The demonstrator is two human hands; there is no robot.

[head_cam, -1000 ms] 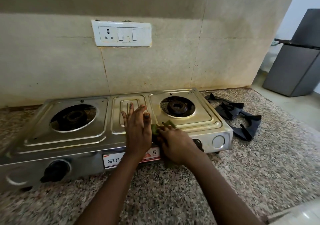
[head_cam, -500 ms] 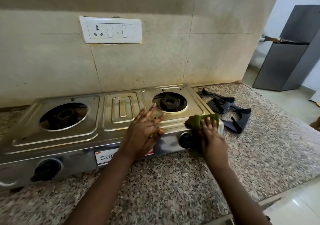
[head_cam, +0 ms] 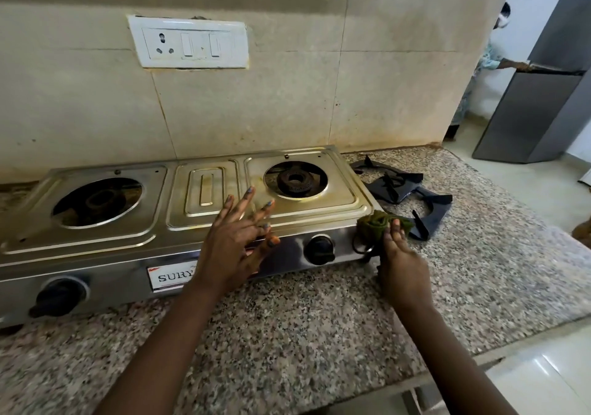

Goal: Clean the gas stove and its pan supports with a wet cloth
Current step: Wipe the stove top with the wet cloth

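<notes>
pressing green cloth [head_cam: 377, 226] to stove [head_cam: 287, 219] corner w/ right hand [head_cam: 403, 264], left hand [head_cam: 233, 248] fingers spread.

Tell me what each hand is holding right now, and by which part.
The right hand presses the green cloth against the stove's front right corner; the exact hold cannot be told. The left hand holds nothing.

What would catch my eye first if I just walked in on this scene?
Probably the shiny steel two-burner gas stove against the tiled wall, both burners bare. Its black pan supports lie stacked on the speckled granite counter just to its right. Next, the hands: the right hand presses a bunched green cloth to the stove's front right corner, while the left hand is spread with straight fingers over the front edge near the middle.
</notes>
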